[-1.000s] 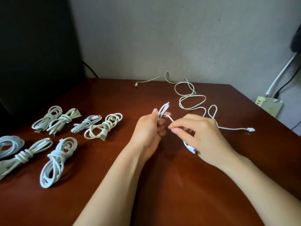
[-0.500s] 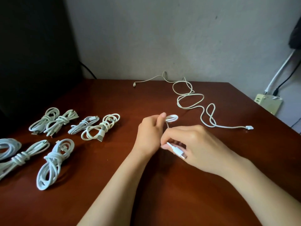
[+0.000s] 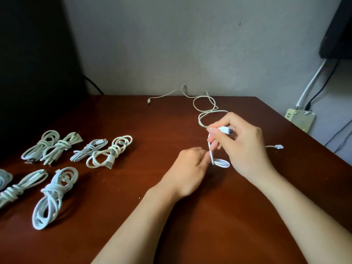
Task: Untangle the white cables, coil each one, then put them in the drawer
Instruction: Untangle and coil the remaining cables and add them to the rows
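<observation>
My left hand grips a small coiled white cable low over the middle of the brown table. My right hand pinches that cable's white plug end and holds it raised above the coil, the cord running down between the hands. Behind them a long loose white cable lies in loops toward the wall; one plug shows right of my right hand, the other end lies near the table's back edge. No drawer is in view.
Several coiled and tied white cables lie in two rows on the table's left side. A dark panel stands at the back left. A power strip with cords sits off the right edge by the wall.
My right hand has lifted the plug end up and to the right, from below the coil to above it. The left hand has kept hold of the coil.
</observation>
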The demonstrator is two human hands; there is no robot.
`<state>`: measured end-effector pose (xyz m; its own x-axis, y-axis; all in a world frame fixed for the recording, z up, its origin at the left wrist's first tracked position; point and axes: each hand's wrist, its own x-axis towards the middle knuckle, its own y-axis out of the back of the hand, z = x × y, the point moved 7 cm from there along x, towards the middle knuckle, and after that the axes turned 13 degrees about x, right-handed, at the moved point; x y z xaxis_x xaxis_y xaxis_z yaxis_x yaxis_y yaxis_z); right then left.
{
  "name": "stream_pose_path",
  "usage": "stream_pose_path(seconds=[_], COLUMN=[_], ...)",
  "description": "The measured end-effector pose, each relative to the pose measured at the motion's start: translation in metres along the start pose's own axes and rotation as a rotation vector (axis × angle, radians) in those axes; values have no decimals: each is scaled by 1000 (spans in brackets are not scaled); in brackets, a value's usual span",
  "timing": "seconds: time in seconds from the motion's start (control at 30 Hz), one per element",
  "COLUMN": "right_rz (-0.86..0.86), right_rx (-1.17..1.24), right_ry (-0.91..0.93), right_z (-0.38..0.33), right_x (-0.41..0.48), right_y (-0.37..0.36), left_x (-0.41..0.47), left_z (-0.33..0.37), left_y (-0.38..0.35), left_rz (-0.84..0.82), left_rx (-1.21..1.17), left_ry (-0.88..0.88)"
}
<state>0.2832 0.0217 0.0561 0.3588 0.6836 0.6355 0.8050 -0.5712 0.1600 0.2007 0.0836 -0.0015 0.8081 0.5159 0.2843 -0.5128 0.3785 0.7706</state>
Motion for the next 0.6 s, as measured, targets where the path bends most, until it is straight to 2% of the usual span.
stream_pose_path(seconds=[0.2, 0.3, 0.47, 0.6], right_rz=[146, 201, 242, 244], right_rx=[332, 457, 458, 321], right_ry=[-405, -551, -621, -567], right_z=[31, 42, 55, 59], right_x=[5, 1, -1, -1], right_y=[11, 13, 16, 16], left_x=[-3, -3, -1, 3], left_z=[10, 11, 17, 2], left_y=[2, 3, 6, 12], left_rz=[-35, -23, -17, 82], left_rx=[-224, -367, -614, -833], left_ry=[33, 33, -4, 137])
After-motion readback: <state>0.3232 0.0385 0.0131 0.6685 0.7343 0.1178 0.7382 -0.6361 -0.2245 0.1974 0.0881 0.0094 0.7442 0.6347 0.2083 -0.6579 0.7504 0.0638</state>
